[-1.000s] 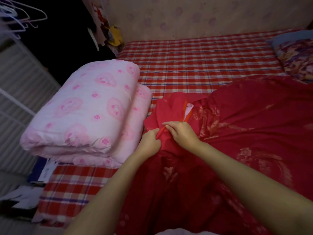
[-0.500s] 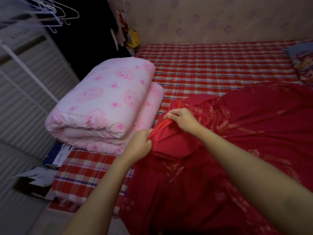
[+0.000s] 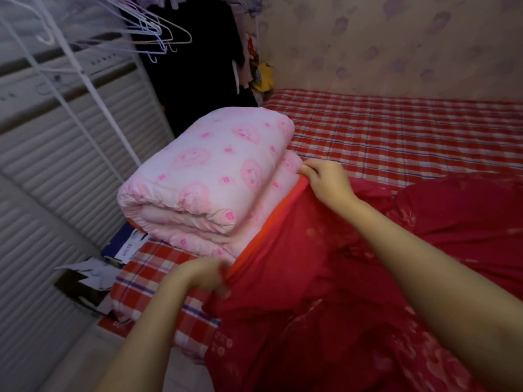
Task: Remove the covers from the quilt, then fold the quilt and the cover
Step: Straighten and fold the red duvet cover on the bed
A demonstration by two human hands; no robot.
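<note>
A pink flowered quilt (image 3: 215, 176) lies folded in a thick bundle at the left side of the bed. The red cover (image 3: 353, 292) is spread loosely over the bed's right and near part, its orange-edged hem stretched in a line beside the quilt. My right hand (image 3: 325, 182) pinches the far end of that hem, right against the quilt. My left hand (image 3: 201, 275) grips the near end of the hem, close to the bed's edge; it looks blurred.
The red plaid mattress (image 3: 396, 137) lies bare toward the wall. A white rack with wire hangers (image 3: 147, 32) stands at the left above a slatted white surface. Papers and a box (image 3: 93, 275) lie on the floor by the bed's corner.
My hands have drawn apart along the cover's edge: the right went farther away beside the quilt, the left came nearer to the bed's edge. The hem is now stretched out straight.
</note>
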